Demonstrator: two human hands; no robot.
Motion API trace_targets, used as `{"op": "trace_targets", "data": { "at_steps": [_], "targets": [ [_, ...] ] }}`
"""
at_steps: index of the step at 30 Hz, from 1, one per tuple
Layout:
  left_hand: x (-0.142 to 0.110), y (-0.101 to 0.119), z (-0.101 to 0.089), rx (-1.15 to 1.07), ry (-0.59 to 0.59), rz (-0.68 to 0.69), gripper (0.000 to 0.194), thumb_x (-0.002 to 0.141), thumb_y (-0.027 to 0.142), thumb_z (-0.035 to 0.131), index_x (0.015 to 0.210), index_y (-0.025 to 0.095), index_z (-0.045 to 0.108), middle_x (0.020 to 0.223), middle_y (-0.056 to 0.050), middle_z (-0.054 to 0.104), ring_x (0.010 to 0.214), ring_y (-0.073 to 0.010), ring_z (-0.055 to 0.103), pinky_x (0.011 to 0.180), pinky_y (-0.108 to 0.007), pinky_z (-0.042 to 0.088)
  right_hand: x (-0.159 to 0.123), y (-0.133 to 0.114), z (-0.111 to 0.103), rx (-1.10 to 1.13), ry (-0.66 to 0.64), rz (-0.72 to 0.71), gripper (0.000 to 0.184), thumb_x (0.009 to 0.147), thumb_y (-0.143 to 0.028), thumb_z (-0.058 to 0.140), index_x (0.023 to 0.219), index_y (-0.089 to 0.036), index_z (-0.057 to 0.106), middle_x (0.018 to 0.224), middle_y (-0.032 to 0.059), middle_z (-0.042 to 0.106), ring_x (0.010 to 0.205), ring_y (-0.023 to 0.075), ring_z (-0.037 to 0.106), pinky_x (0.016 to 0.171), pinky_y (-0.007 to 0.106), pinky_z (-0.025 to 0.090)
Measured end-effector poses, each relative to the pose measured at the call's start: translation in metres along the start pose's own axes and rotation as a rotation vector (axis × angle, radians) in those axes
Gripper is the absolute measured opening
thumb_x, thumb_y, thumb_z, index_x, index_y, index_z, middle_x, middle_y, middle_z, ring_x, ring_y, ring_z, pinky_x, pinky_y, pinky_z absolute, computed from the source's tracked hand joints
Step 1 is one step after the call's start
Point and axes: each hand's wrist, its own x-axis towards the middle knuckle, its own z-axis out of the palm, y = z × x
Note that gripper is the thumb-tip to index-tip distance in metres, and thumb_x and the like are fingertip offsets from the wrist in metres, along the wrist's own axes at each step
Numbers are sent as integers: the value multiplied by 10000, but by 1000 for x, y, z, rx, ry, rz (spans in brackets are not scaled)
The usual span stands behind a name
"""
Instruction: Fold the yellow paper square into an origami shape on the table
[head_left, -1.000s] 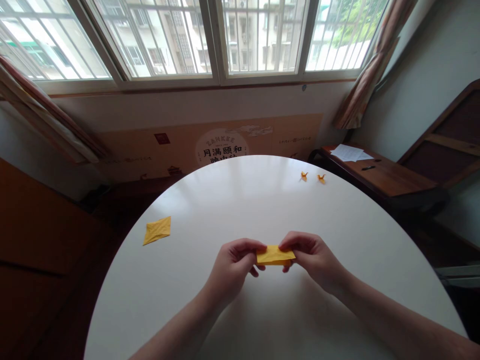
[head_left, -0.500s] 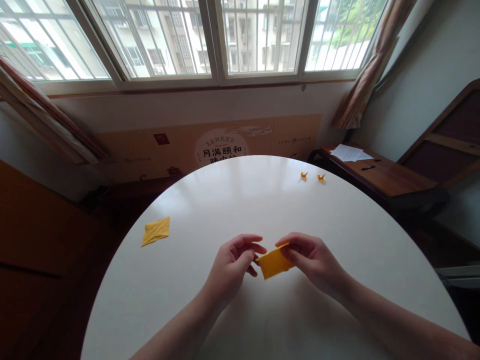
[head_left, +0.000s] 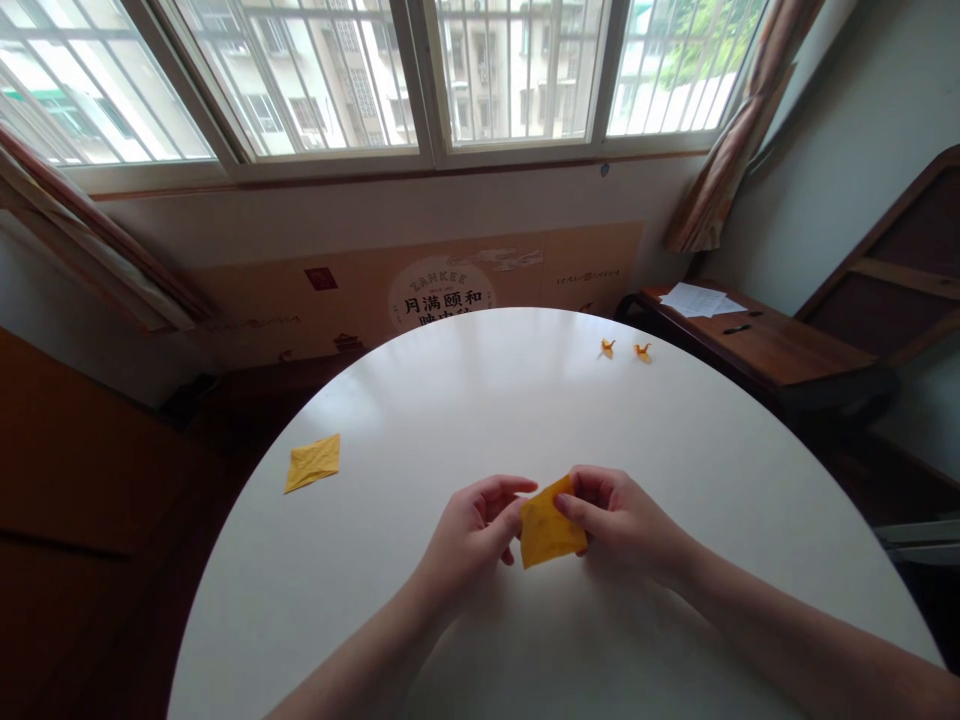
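A folded yellow paper [head_left: 546, 528] is held just above the round white table [head_left: 525, 410], near its front middle. My right hand [head_left: 621, 518] pinches the paper's right side between thumb and fingers. My left hand [head_left: 471, 532] is at the paper's left edge, thumb and fingers curled against it. The paper is tilted, with one corner pointing up.
A flat yellow sheet [head_left: 313, 461] lies at the table's left edge. Two small folded orange cranes [head_left: 624, 349] stand at the far right of the table. A dark wooden desk [head_left: 757, 345] with white papers and a pen stands to the right. A printed cardboard panel [head_left: 442, 290] leans under the window.
The paper was a flat horizontal strip held between both hands. It has since been turned and opened into a tilted, taller shape, with my left fingers shifting along its left edge.
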Motion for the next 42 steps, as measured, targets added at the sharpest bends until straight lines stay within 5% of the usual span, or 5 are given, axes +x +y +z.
{"op": "trace_targets", "data": {
  "at_steps": [22, 29, 32, 36, 42],
  "targets": [
    [0, 3, -4, -128, 124, 183, 131, 719, 163, 726, 593, 163, 691, 1154, -117, 597, 1036, -259, 605, 785, -311, 553, -3, -11, 2, 138, 75, 143, 445, 723, -149, 592, 1164, -207, 572, 993, 71, 666, 799, 197, 641, 489, 244, 554],
    [0, -1, -3, -128, 104, 194, 162, 714, 156, 731, 563, 158, 671, 1176, -121, 574, 1032, -247, 587, 791, -302, 542, -5, -17, -1, 326, -58, 205, 361, 880, -482, 618, 965, -137, 675, 831, 85, 676, 676, 165, 634, 399, 190, 532],
    [1, 0, -3, -131, 145, 190, 16, 717, 179, 739, 722, 164, 737, 1166, -117, 602, 1023, -240, 597, 763, -293, 549, -7, -15, -1, 251, -72, 160, 346, 805, -441, 760, 942, -134, 678, 801, 55, 680, 589, 125, 625, 400, 168, 515],
    [3, 3, -3, -187, 293, 58, 546, 768, 273, 746, 1290, 193, 607, 1129, -115, 670, 915, -207, 640, 648, -262, 546, -7, -14, 0, 177, -9, 123, 365, 812, -455, 753, 964, -133, 676, 817, 56, 689, 560, 120, 635, 401, 169, 503],
    [-1, 7, 2, -157, 29, -85, 450, 786, 448, 738, 1074, 103, 719, 903, -121, 730, 739, -187, 659, 545, -227, 514, -8, -12, -1, 84, 24, 68, 347, 845, -445, 720, 1005, -143, 664, 848, 62, 701, 610, 148, 671, 419, 182, 516]
  ]
}}
